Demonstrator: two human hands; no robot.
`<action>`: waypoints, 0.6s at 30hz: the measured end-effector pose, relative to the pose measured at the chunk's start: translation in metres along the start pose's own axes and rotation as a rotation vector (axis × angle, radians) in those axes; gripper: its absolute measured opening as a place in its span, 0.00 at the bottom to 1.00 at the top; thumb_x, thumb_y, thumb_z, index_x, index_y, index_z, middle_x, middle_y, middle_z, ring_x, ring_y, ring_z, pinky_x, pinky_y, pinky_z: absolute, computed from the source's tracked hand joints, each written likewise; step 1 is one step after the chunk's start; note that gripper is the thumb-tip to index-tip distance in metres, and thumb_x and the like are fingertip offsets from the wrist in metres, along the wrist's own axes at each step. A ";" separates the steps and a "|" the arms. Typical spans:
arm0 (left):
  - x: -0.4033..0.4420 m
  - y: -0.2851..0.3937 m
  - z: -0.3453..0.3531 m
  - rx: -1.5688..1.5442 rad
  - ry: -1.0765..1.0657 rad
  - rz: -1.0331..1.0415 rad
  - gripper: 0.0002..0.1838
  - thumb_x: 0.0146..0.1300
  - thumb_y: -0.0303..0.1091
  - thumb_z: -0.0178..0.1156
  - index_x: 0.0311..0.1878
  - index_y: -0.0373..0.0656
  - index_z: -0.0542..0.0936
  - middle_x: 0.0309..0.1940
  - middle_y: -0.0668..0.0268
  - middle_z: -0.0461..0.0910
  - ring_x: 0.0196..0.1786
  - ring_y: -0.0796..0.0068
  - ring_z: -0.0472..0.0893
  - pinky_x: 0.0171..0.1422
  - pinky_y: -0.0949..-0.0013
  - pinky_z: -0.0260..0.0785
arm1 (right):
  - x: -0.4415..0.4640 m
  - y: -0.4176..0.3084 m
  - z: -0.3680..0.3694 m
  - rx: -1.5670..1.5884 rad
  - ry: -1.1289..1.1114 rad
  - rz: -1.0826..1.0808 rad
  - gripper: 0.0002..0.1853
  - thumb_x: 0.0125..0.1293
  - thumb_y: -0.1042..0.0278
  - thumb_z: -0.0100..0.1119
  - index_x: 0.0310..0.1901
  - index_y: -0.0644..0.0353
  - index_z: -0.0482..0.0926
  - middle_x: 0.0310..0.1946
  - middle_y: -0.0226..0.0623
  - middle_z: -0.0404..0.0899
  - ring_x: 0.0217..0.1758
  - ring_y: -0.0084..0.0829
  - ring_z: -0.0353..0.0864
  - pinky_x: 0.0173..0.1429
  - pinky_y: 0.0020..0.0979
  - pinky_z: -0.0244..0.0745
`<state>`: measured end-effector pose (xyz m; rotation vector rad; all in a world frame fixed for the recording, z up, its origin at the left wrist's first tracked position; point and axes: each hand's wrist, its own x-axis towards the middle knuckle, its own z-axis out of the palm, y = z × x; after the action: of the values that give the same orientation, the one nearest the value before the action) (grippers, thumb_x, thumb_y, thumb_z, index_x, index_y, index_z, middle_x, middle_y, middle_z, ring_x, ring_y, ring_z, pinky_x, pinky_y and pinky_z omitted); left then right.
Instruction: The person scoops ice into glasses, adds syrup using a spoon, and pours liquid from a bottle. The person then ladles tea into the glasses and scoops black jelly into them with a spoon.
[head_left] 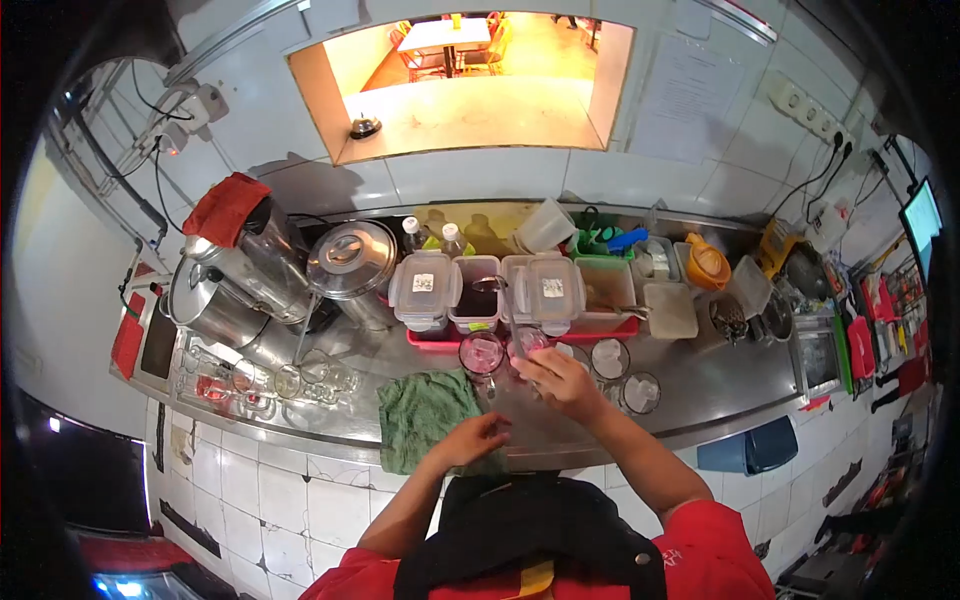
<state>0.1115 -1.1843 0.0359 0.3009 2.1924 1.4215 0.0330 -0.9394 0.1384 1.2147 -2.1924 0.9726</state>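
Note:
My right hand is closed around the long handle of a metal ladle. The ladle's bowl end is over an open plastic container. Below the hand and beside it stand two glasses with pink contents, one on the left and one partly behind my fingers. Glasses with ice, one upper and one lower, stand to the right. My left hand hovers at the counter's front edge by a green cloth, its fingers loosely bent and apart, holding nothing.
Lidded containers sit in a red tray. Large metal pots and several glass mugs stand at the left. An orange juicer and bowls are at the right. A pass-through window opens behind.

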 end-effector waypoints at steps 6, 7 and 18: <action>-0.007 0.099 -0.143 -0.284 -0.205 0.241 0.31 0.71 0.34 0.68 0.75 0.45 0.70 0.45 0.68 0.82 0.47 0.79 0.81 0.55 0.71 0.75 | 0.039 0.029 0.051 0.240 0.033 0.368 0.12 0.71 0.75 0.62 0.54 0.64 0.82 0.40 0.48 0.80 0.45 0.50 0.83 0.49 0.42 0.79; 0.013 0.103 -0.161 -0.258 -0.015 0.224 0.31 0.70 0.33 0.68 0.74 0.45 0.71 0.45 0.68 0.82 0.47 0.78 0.81 0.55 0.70 0.75 | 0.042 0.038 0.061 0.254 0.075 0.419 0.10 0.72 0.75 0.62 0.52 0.64 0.82 0.41 0.50 0.81 0.45 0.51 0.84 0.50 0.43 0.79; 0.227 0.089 -0.253 0.684 0.495 0.365 0.17 0.57 0.30 0.72 0.51 0.44 0.86 0.45 0.54 0.85 0.55 0.50 0.82 0.61 0.52 0.75 | 0.039 0.043 0.027 -0.081 0.181 0.597 0.29 0.65 0.66 0.71 0.65 0.65 0.73 0.55 0.55 0.73 0.57 0.55 0.77 0.61 0.47 0.73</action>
<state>-0.2213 -1.2446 0.1315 0.6685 3.1329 0.9147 -0.0248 -0.9649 0.1313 0.4055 -2.4595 1.1430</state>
